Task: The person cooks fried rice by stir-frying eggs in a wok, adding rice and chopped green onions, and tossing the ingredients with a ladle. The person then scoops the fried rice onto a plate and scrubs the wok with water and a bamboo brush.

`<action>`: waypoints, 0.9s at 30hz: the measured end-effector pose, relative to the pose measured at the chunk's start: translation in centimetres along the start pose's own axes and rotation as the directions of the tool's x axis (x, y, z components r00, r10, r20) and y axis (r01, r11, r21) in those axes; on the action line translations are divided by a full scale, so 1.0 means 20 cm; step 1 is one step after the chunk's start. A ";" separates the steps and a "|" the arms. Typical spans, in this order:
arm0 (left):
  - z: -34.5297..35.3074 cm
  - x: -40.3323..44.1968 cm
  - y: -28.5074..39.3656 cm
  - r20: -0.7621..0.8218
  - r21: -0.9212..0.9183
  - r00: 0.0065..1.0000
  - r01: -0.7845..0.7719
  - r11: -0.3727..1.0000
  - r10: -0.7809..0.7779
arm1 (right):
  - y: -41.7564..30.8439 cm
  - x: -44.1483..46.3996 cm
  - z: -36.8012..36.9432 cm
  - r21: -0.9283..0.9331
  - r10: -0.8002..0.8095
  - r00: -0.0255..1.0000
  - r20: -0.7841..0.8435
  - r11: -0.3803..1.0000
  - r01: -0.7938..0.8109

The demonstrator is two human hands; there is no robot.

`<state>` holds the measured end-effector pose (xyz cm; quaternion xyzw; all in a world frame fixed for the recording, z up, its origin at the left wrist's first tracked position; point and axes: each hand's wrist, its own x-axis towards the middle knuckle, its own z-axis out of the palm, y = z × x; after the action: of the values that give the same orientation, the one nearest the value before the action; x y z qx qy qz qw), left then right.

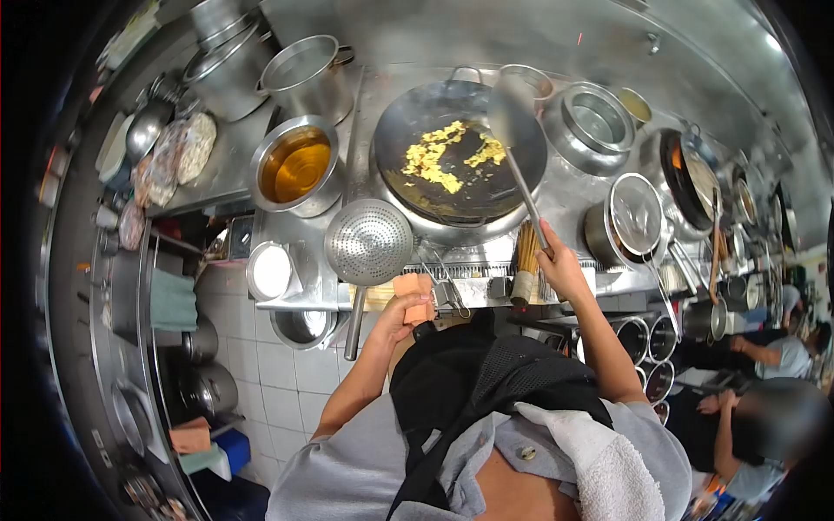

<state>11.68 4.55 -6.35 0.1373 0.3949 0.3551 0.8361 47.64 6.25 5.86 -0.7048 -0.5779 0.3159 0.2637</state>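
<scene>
A black wok [391, 130] sits on the stove, with clumps of scrambled egg [434, 154] on its bottom. My right hand [560, 267] is closed round the handle of a long metal ladle [524, 189]. The ladle's rounded head is blurred and raised over the right side of the wok. At the stove's front edge, my left hand [400, 317] grips a folded orange cloth [413, 288]. Close to that hand lies a perforated strainer [370, 241], its handle pointing toward me. A bamboo brush [527, 260] rests just left of my right hand.
Left of the wok stands a pot of amber oil [298, 169], with a tall steel pot [306, 76] behind. To the right are a lidded pot [599, 126] and a saucepan with a strainer [635, 213]. Other people [738, 425] stand at the lower right.
</scene>
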 end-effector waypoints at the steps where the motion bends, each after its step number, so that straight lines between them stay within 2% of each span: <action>1: 0.00 0.00 0.02 0.011 0.016 1.000 0.014 1.000 -0.014 | 0.00 -0.02 0.00 -0.055 0.005 1.000 0.013 0.999 -0.004; 3: 0.00 0.00 0.05 0.062 0.128 0.997 0.031 0.991 -0.040 | 0.02 -0.06 0.03 -0.027 -0.004 1.000 -0.017 1.000 0.004; 5: -0.01 0.00 0.08 0.111 0.157 0.992 0.041 0.987 -0.059 | 0.03 -0.09 0.03 0.096 0.049 0.999 -0.015 0.994 -0.048; 6: 0.01 -0.02 0.09 0.135 0.126 0.989 0.042 0.991 -0.059 | 0.20 -0.07 0.08 0.172 -0.123 0.975 -0.186 0.973 0.156; 7: 0.02 -0.04 0.10 0.156 0.096 0.986 0.045 0.994 -0.060 | 0.27 -0.11 0.04 0.183 -0.112 0.973 -0.201 0.972 0.149; 9: 0.01 -0.07 0.10 0.140 0.117 0.987 0.064 0.991 -0.081 | 0.43 -0.21 -0.02 0.408 0.172 0.948 -0.266 0.912 -0.050; 11: -0.04 -0.10 0.07 0.100 0.066 0.994 0.025 0.998 -0.032 | 0.75 -0.36 0.04 0.460 0.420 0.907 -0.024 0.810 -0.363; 13: -0.08 -0.15 0.07 0.086 0.099 0.995 0.040 0.994 -0.049 | 0.78 -0.53 0.14 0.340 0.376 0.911 0.171 0.845 -0.413; 15: -0.08 -0.19 0.08 0.046 0.095 0.999 0.013 0.995 -0.018 | 0.88 -0.57 0.35 -0.132 0.375 0.878 0.298 0.927 -0.352; 17: -0.04 -0.22 0.08 0.025 0.097 1.000 0.012 0.995 -0.014 | 0.97 -0.55 0.59 -0.462 0.324 0.889 0.324 0.874 -0.150; 18: -0.03 -0.23 0.08 0.007 0.068 1.000 0.009 0.998 -0.009 | 1.12 -0.53 0.71 -0.461 0.319 0.890 0.325 0.876 -0.145; 20: 0.02 -0.25 0.08 -0.059 0.057 0.998 -0.006 0.998 0.010 | 1.41 -0.47 0.95 -0.694 0.047 0.986 0.162 0.715 0.081; 21: 0.06 -0.27 0.08 -0.070 0.066 0.997 -0.024 0.998 0.029 | 1.47 -0.43 0.98 -0.683 0.027 0.986 0.167 0.724 0.096; 23: 0.15 -0.30 0.11 -0.031 0.121 0.998 -0.051 0.991 0.055 | 1.56 -0.35 1.01 -0.700 0.371 0.863 0.344 0.714 -0.027; 24: 0.17 -0.31 0.11 -0.044 0.127 0.997 -0.057 0.990 0.063 | 1.53 -0.32 0.95 -0.742 0.474 0.793 0.382 0.669 -0.043; 27: 0.22 -0.34 0.08 -0.150 0.117 0.985 -0.070 0.991 0.088 | 1.68 -0.34 0.95 -0.817 0.463 0.809 0.361 0.576 0.035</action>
<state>11.30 1.03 1.15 0.1714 0.4721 0.3750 0.7792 54.21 -6.70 -30.51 -0.6947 -0.6108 0.2421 -0.2927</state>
